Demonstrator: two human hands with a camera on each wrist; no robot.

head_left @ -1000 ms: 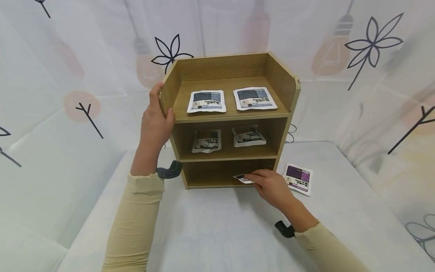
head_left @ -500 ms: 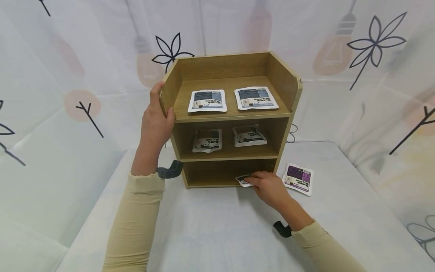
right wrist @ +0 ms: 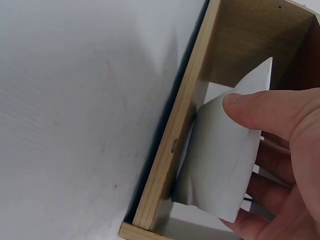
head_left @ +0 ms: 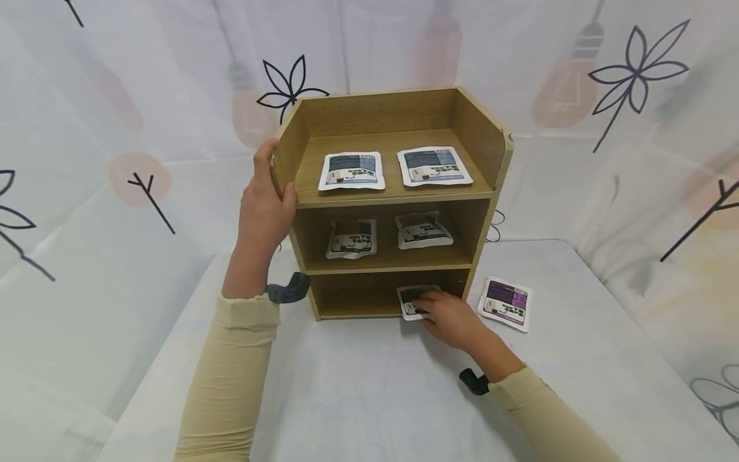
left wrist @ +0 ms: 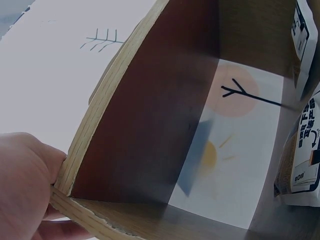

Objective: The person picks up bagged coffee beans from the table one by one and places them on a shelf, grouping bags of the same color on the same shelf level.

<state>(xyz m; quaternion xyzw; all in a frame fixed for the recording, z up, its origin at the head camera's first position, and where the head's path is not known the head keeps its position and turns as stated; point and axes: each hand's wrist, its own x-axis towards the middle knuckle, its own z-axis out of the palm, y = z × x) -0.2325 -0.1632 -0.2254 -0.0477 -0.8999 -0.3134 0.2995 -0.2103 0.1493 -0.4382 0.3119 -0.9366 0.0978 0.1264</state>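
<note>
A three-tier wooden shelf (head_left: 501, 168) stands on the white-covered table. My left hand (head_left: 264, 212) grips the upper front of its left side panel, thumb at the front edge. At the right of the bottom compartment, my right hand (head_left: 456, 321) pinches a flat white packet (head_left: 407, 303) with a dark label. In the right wrist view the plain white back of the packet (right wrist: 220, 150) shows, slightly bowed, tilted inside the front lip, with the thumb on this back and the fingers on the far face. The fingers partly cover the label in the head view.
Two blue-labelled packets (head_left: 352, 171) lie on the top tier, and two dark-labelled packets (head_left: 352, 239) rest on the middle one. A purple-labelled packet (head_left: 507, 303) lies on the table right of the shelf. A patterned white curtain (head_left: 173, 96) hangs behind.
My right hand has shifted slightly left and tilted the packet, so more of its labelled face shows at the bottom compartment. My left hand stays on the side panel.
</note>
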